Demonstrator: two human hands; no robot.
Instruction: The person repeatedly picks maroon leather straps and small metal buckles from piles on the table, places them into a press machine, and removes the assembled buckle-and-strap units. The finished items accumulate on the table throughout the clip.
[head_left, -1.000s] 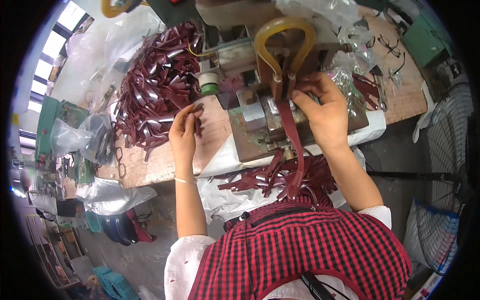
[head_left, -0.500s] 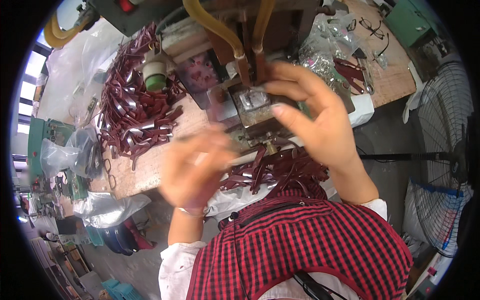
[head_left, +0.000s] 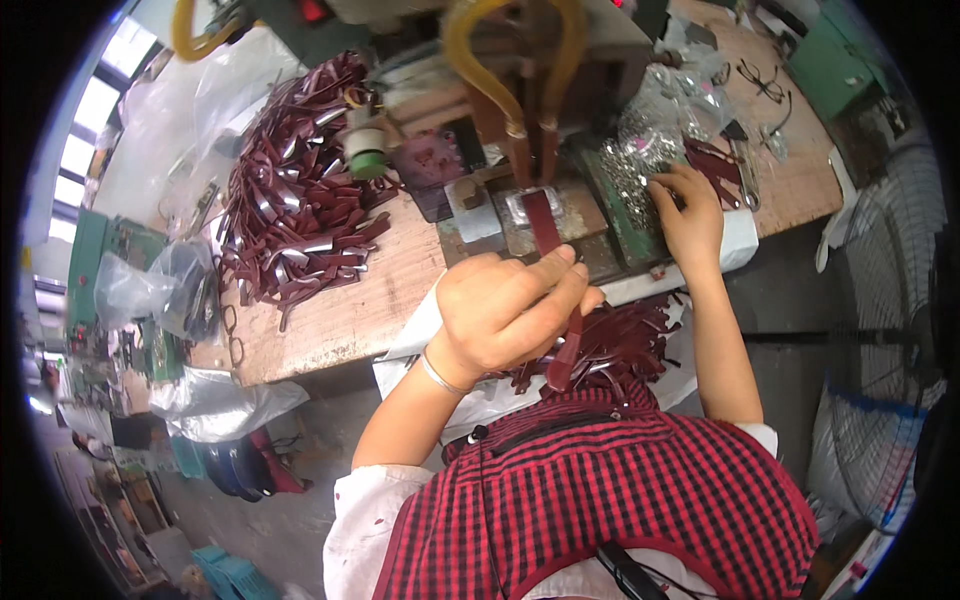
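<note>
Left hand (head_left: 505,315) pinched shut on a dark red strap (head_left: 552,290) lying across the press plate (head_left: 545,215), right hand (head_left: 690,215) reaching into the metal fittings (head_left: 635,165), fingers seemingly curled, grip unclear.

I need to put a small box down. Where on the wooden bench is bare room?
Bare wood lies between the dark red strap pile and the left hand. Crowded: around the press and near the right hand in the metal parts.
</note>
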